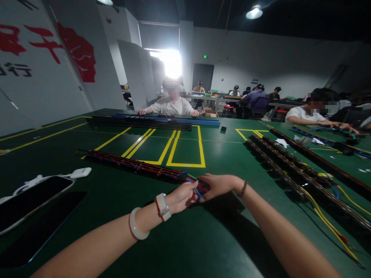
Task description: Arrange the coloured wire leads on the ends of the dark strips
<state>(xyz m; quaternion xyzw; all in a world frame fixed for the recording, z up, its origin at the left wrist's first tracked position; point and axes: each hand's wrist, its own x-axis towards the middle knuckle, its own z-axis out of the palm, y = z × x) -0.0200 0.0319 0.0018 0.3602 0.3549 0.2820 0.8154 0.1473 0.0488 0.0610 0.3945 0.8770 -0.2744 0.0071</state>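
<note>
A long dark strip wound with red and blue wires lies slantwise on the green table. At its right end both my hands meet. My left hand, below a watch and a pale bangle, has its fingers closed on the blue and red wires. From the other side my right hand, with a beaded bracelet at the wrist, curls over the same wire end. Its fingertips are partly hidden, and a small dark red part shows between the hands.
Two phones and a white charger lie at the left. Long wired rails with yellow leads stretch along the right. Dark and blue bars lie at the far edge before a seated person. Another person works at far right.
</note>
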